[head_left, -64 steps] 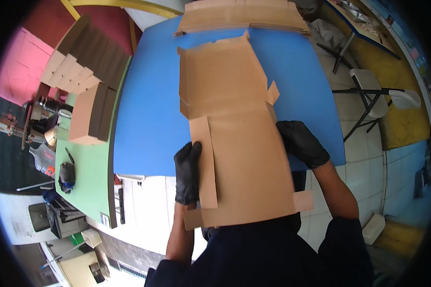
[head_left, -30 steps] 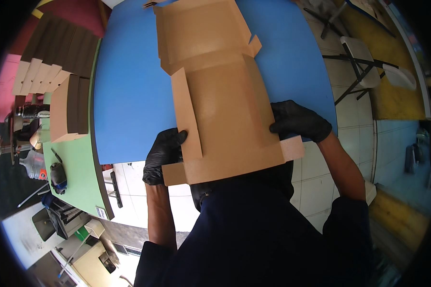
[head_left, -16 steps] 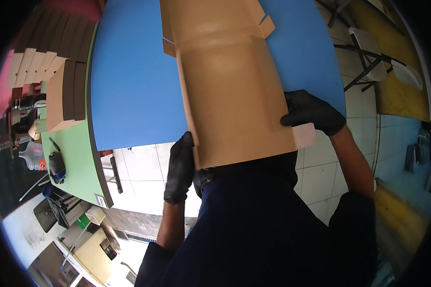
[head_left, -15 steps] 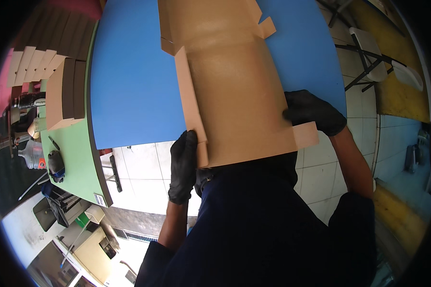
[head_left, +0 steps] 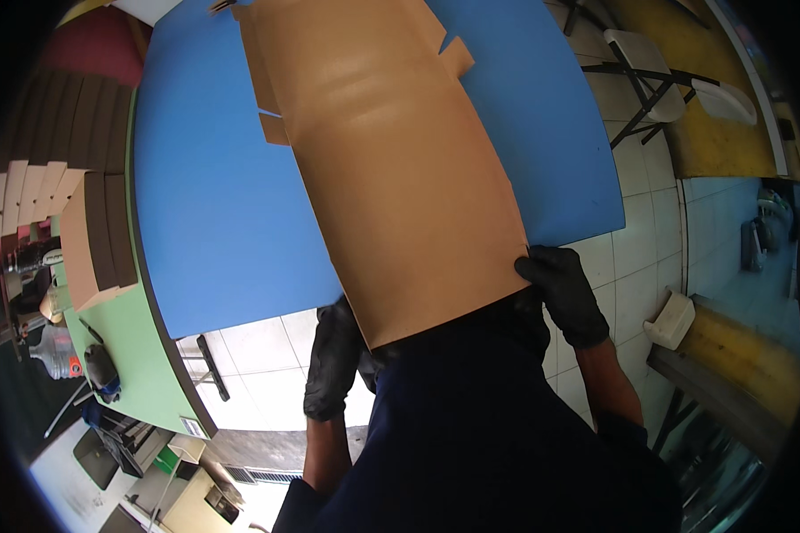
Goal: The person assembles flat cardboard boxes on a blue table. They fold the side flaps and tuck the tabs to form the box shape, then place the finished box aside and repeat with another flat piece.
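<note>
Nearer the body now, the right hand [head_left: 564,298] has slid to the near right corner of the cardboard blank [head_left: 400,204], pinching it with thumb on top. The left hand [head_left: 332,360] meets the near left corner; its fingertips are hidden, so I cannot tell their hold. Flap-folding seems in hand, calling next for steady corners. The blank overhangs the blue table's [head_left: 222,222] near edge. Past its left edge, brown cartons [head_left: 84,249] stand on a green table [head_left: 142,377], contents unseen.
</note>
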{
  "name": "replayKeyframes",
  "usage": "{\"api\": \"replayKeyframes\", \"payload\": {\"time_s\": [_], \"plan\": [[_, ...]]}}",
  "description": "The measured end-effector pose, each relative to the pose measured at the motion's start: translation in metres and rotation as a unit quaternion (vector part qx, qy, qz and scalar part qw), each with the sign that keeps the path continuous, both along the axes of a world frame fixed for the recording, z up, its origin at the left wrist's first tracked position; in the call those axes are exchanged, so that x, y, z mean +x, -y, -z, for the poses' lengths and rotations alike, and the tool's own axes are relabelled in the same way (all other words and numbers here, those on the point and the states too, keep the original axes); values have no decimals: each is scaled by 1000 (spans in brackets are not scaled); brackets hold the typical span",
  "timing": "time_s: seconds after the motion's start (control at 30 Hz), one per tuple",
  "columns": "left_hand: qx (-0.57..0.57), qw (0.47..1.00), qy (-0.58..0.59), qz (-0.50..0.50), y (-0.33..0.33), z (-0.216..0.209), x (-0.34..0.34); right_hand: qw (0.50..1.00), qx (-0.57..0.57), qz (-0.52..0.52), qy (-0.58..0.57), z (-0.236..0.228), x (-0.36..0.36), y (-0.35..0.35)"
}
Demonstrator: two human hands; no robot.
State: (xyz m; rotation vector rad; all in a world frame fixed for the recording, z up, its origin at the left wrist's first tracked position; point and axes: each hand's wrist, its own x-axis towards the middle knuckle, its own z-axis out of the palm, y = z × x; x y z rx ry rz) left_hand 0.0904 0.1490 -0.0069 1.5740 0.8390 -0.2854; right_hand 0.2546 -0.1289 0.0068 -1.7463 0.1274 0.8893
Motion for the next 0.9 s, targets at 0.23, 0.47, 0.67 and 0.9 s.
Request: {"api": "replayKeyframes", "payload": {"time_s": [0.23, 0.47, 0.67, 0.9], "plan": [[-106, 993, -37, -30, -17, 3, -10, 996, 30, 80, -23, -8, -21, -21], [-200, 976, -77, 41, -31, -3, 3, 994, -29, 107, 8, -7, -25, -21], [-211, 973, -36, 92, -18, 1, 9, 994, -36, 95, 40, -3, -34, -1], [-144, 971, -49, 183, 33, 1, 12, 996, 16, -23, 87, 36, -50, 18]]}}
